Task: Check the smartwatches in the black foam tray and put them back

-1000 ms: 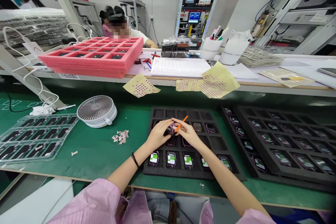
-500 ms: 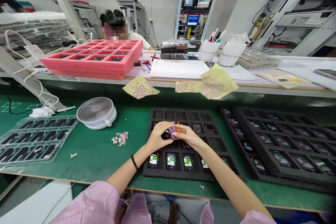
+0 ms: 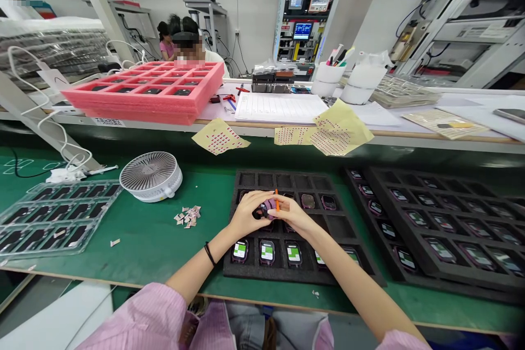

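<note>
From my remote seat I read the head view from left to right. On the left part of the green counter (image 3: 147, 240) lies a clear plastic tray (image 3: 45, 255) with black parts in it. Just beside it there is a round fan (image 3: 150, 170), and then a loose heap of small pieces (image 3: 188, 217).

Next comes my left hand (image 3: 247, 213). Its fingers are closed around a dark and purple device (image 3: 269, 205), with the thumb on the side near to the body and the other fingers over the far side. The device is above the black foam tray (image 3: 246, 270), between my two hands. Its dark part is toward the left palm, and its purple part is toward the right fingertips. The hands cover much of it, so I cannot tell its long axis with certainty.

Both hands are close to the device, but the left one wraps more of it. To its right, the fingers of my right hand (image 3: 292, 212) are pressed together and seem to pinch an orange stick (image 3: 276, 199). The long axis of this stick is almost upright in my view, at the right side of the device.

Farther right, well apart from both hands, more devices sit in another foam tray (image 3: 471, 281).
</note>
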Action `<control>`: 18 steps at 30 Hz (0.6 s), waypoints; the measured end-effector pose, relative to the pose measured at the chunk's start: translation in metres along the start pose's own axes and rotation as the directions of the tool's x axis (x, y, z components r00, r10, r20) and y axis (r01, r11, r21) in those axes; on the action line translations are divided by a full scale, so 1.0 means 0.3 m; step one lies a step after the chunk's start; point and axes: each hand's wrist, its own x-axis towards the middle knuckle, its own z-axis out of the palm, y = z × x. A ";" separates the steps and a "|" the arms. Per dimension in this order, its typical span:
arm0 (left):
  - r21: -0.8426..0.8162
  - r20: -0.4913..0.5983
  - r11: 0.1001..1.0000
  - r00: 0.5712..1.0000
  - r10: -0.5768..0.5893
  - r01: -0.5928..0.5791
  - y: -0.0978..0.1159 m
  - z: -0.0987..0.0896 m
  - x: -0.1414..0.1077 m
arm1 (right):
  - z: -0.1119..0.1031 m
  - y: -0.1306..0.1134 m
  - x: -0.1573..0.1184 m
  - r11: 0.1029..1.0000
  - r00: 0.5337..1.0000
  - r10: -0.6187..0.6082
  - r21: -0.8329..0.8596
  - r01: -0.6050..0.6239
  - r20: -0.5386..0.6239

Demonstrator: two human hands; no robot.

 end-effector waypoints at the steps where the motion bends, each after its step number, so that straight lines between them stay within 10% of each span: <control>1: -0.003 0.002 1.000 1.000 0.002 -0.002 -0.001 0.001 0.000 | 0.003 -0.001 -0.001 1.000 1.000 -0.015 -0.005 0.015 -0.011; 9: -0.029 -0.029 1.000 1.000 0.002 -0.003 0.005 -0.003 0.007 | 0.013 -0.019 -0.009 0.999 1.000 -0.027 -0.018 0.027 -0.003; 18: -0.067 -0.037 0.995 0.996 -0.080 0.077 0.013 -0.003 0.004 | -0.056 -0.063 -0.010 0.938 0.903 -0.302 -0.265 0.224 -0.306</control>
